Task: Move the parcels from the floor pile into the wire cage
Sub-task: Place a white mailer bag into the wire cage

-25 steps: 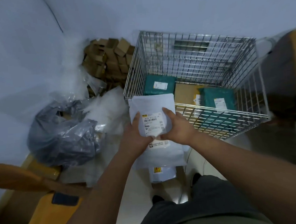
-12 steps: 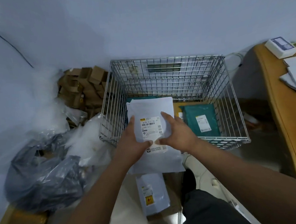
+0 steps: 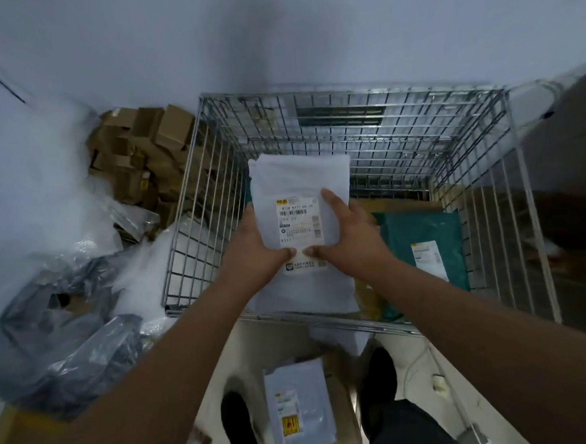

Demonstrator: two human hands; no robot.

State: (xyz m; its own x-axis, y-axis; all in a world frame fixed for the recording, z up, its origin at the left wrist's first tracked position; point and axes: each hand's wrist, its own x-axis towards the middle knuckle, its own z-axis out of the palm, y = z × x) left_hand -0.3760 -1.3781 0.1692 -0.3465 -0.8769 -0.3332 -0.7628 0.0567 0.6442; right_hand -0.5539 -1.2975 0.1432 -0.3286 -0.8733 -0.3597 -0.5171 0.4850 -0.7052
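Single head-worn view, wide-angle, looking forward and steeply down. Forearms enter from the bottom edge, close to the lens. The cage (image 3: 350, 170) fills mid-frame against the wall (image 3: 273, 34); the floor (image 3: 414, 379) and shoes (image 3: 239, 427) sit directly below. Edges distort.

Shiny metal wire cage (image 3: 345, 96), matt plastic parcel (image 3: 299, 176)

I see the wire cage (image 3: 347, 115) ahead against the wall, one mailer parcel (image 3: 423, 244) inside at its right. Cardboard boxes (image 3: 143, 152) and plastic bags (image 3: 61, 328) sit left; another parcel (image 3: 299, 406) lies on the floor (image 3: 418, 379) between my shoes.
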